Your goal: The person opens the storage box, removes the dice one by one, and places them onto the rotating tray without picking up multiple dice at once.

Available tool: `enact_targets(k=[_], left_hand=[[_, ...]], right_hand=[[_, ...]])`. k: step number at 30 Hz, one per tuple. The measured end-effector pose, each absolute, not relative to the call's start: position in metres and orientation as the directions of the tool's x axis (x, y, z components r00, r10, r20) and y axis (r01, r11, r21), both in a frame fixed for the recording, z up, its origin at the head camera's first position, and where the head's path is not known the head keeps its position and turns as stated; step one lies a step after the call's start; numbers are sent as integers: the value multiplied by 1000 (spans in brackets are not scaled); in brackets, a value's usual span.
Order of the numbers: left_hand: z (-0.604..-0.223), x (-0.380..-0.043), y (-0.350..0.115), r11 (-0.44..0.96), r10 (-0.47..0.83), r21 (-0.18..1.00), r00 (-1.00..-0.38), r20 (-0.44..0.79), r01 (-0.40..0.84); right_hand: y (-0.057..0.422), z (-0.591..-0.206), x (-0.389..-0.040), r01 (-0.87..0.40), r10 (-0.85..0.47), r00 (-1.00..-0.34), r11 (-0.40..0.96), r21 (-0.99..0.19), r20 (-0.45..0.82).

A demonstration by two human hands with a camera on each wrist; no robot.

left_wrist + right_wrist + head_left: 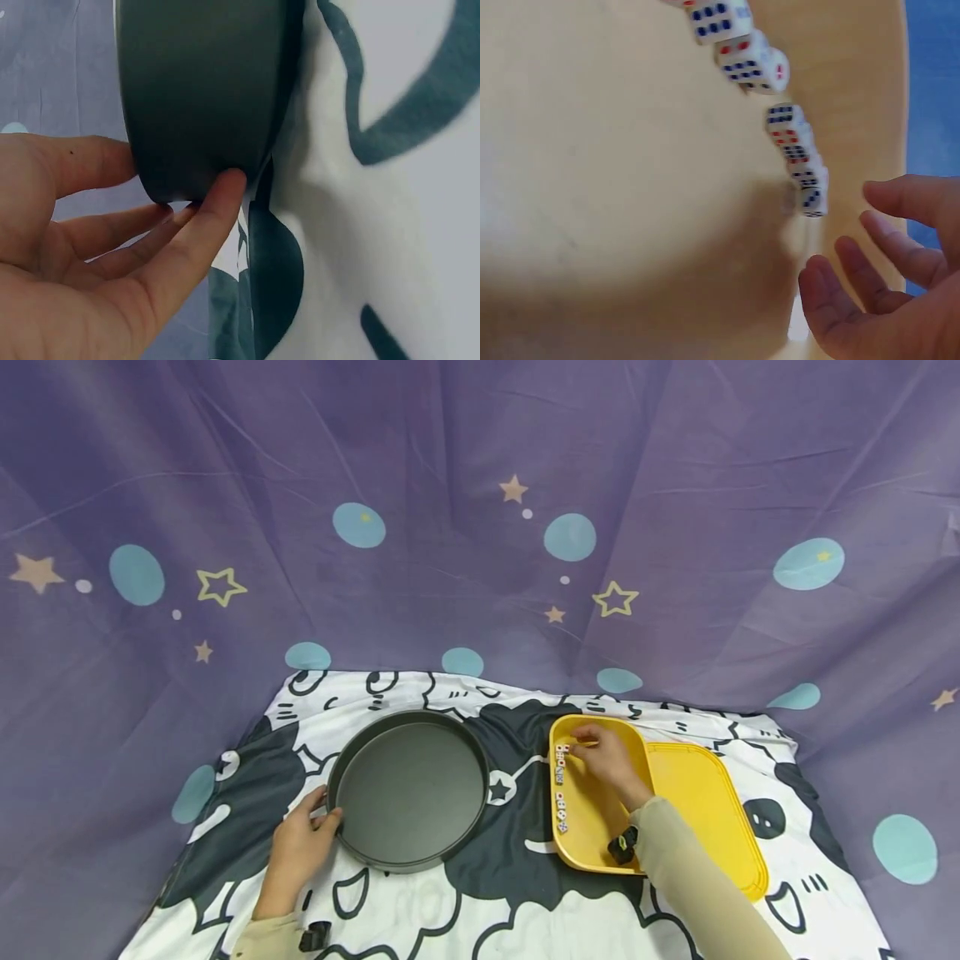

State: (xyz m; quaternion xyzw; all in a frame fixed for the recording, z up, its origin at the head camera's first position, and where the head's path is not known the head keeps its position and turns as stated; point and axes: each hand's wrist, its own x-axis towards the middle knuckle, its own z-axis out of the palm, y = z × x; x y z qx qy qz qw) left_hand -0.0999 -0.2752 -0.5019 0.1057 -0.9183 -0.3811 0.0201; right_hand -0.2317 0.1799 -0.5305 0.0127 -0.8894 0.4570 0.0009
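My left hand (303, 843) grips the near-left edge of a round dark grey pan (408, 793); in the left wrist view its thumb lies at the rim and fingertips press the side wall (202, 90). Inside a deep yellow tray (592, 827), my right hand (607, 760) reaches to the far left corner. Several white dice (795, 142) with blue and red pips line the tray's left wall, in two groups in the head view. The right wrist view has the right fingers spread and bent a little beside the end of that row, with nothing between them.
A flatter yellow tray or lid (712, 810) lies at the right, partly under the deep tray's right edge. Everything stands on a black and white patterned cloth (420, 902). Behind it hangs a purple curtain (450, 568) with stars and blue spots.
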Motion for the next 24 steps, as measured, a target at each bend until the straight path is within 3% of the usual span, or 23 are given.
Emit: enact_targets(k=[11, 24], left_hand=[[-504, -99, -279, 610, -232, 752, -964, -131, -250], [-505, -100, -281, 602, -227, 761, -966, -126, -240]], right_hand=[[177, -550, -237, 18, 26, -1000, 640, -769, -1], [175, -554, -238, 39, 49, -999, 657, -753, -9]])
